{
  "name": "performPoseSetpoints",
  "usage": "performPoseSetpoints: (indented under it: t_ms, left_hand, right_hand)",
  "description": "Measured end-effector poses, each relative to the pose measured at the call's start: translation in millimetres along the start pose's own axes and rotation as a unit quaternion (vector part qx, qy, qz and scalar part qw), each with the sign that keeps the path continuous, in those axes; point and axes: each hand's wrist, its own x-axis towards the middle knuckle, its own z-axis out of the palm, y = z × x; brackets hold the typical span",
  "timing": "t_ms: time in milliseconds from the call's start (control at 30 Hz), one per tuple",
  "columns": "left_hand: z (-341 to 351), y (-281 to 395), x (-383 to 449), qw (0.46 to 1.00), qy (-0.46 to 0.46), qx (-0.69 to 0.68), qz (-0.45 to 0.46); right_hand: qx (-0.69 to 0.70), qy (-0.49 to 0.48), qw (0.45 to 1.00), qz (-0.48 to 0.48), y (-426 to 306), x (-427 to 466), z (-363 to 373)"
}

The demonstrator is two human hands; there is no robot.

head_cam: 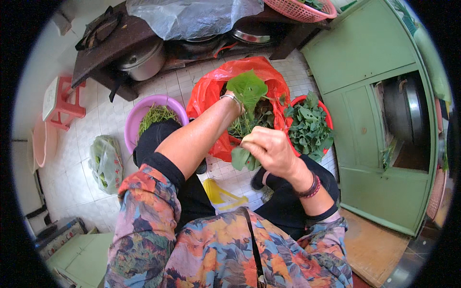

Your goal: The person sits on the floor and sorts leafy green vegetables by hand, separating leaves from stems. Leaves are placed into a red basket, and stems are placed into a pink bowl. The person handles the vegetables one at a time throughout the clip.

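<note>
My left hand [236,102] reaches over a red plastic bag [212,81] of leafy greens and stems. A large green leaf [246,88] covers most of its fingers, so its grip is hidden. Nearer to me, my right hand [272,149] is closed on green leaves [242,158] that hang below its fingers. Left of the bag stands a purple basin [130,124] with thin green stems [156,117]. On its right, a red basin [329,120] is heaped with loose leaves [309,129].
A clear plastic bag of green vegetables [105,163] and a red stool [70,104] are at left. A dark wooden table [111,46] with a metal pot [144,63] spans the far side. The green cabinet [367,108] stands right; a yellow-edged bag [223,196] lies between my feet.
</note>
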Motion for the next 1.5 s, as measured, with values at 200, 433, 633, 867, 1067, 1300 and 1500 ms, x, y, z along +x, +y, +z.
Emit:
performPoseSetpoints:
  t_ms: [200, 433, 633, 867, 1067, 1300, 1500]
  left_hand:
    - [-16.2, -3.5, 5.5, 0.978, 0.157, 0.073, 0.117]
    - [-13.7, 9.1, 10.6, 0.933, 0.155, 0.299, 0.124]
    - [0.2, 15.7, 0.0, 0.745, 0.112, 0.601, 0.268]
    - [38.5, -12.0, -37.3, 0.840, -0.098, 0.528, 0.083]
    - [43.5, -25.4, -42.2, 0.809, -0.095, 0.567, 0.121]
    - [33.2, -23.6, -34.5, 0.880, -0.073, 0.456, 0.108]
    - [21.1, -13.1, -23.7, 0.897, -0.096, 0.425, 0.072]
  right_hand:
    - [0.338, 0.093, 0.885, 0.305, 37.3, -11.9, -29.2]
    - [0.532, 0.249, 0.755, 0.292, 74.0, -26.5, -61.0]
    - [0.551, 0.299, 0.715, 0.309, 86.2, -32.9, -84.9]
    - [0.531, 0.251, 0.738, 0.333, 84.8, -29.0, -66.1]
    - [0.502, 0.263, 0.740, 0.363, 83.7, -18.6, -56.3]
    - [0.188, 0.219, 0.920, 0.264, 73.7, -16.0, -48.0]
    - [0.455, 0.264, 0.787, 0.324, 76.4, -17.2, -56.3]
